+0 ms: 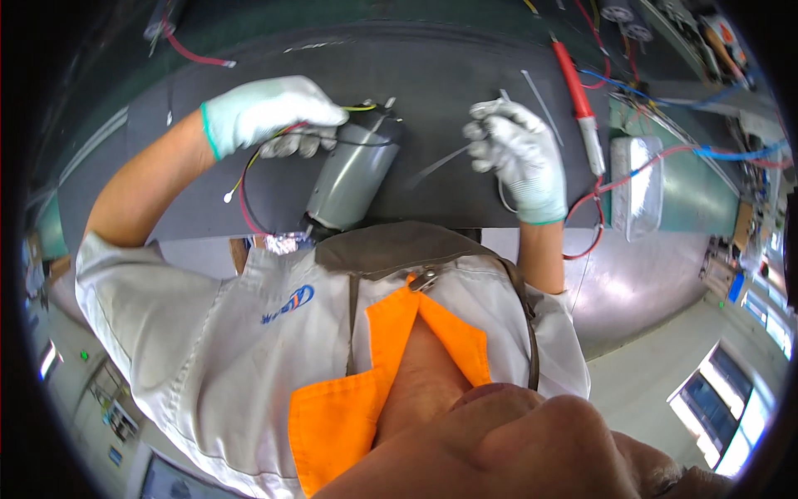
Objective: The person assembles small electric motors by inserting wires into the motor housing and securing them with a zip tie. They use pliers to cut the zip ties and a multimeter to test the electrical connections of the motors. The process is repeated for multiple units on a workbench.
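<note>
Left hand (270, 112): gloved in pale cloth with a green cuff, closed over the far end of the motor (353, 175); fingers curled down around its wire bundle, probably to steady the body and keep the leads out of the way.
Right hand (519, 158): gloved alike, closed narrow, pinching the cable tie (440, 165) near its head; tail of the tie aimed toward the motor, apparently for threading.
Motor: grey metal cylinder, lying tilted on the dark mat (449, 75), near end toward the body, far end under the left hand; between the two hands, nearer the left.
Wires (249, 179): red, yellow and black leads looping out below the left hand, one ending in a small white terminal; slack, so likely not yet bundled.
Spare ties (540, 96): pale thin strips lying flat beyond the right hand, within easy reach.
Red probe (578, 91): long red-handled tool with pale tip, lying beyond and outward of the right hand, a red lead trailing from it; parked clear of the work.
Silver box (636, 187): shiny rounded rectangular package, outward of the right hand, just off the mat's edge; no label legible.
Shirt badge (287, 303): blue printed mark on the pale work shirt, below the left forearm.
Orange collar (399, 349): bright flaps at the chest, below both hands.
</note>
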`<state>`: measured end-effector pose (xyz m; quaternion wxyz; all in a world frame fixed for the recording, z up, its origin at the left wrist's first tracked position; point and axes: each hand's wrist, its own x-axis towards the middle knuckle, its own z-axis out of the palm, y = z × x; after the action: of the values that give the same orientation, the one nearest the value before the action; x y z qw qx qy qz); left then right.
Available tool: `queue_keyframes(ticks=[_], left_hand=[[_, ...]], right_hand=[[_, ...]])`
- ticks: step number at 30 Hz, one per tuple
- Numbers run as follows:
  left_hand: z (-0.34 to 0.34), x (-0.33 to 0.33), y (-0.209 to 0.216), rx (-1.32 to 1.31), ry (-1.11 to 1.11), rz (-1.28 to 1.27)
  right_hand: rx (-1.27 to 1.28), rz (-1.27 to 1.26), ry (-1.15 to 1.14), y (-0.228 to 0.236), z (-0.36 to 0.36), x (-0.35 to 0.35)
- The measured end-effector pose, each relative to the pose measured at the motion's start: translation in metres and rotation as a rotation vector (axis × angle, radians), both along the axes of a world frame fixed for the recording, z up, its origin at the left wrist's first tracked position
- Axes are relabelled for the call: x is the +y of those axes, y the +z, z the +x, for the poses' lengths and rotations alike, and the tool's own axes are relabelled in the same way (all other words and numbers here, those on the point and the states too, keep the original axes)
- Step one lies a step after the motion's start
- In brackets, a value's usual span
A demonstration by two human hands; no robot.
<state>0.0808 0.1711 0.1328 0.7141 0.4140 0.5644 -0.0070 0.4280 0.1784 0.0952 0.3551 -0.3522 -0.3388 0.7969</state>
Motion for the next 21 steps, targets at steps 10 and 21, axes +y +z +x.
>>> queue_keyframes(ticks=[10, 21], left_hand=[[0.001, -0.02, 0.018, 0.092, 0.1, -0.037], [0.041, -0.036, -0.033, 0.081, 0.553, 0.385]], right_hand=[[-0.748, 1.437, -0.054, -0.041, -0.097, -0.054], [-0.46, 0.842, -0.016, -0.035, -0.101, -0.041]])
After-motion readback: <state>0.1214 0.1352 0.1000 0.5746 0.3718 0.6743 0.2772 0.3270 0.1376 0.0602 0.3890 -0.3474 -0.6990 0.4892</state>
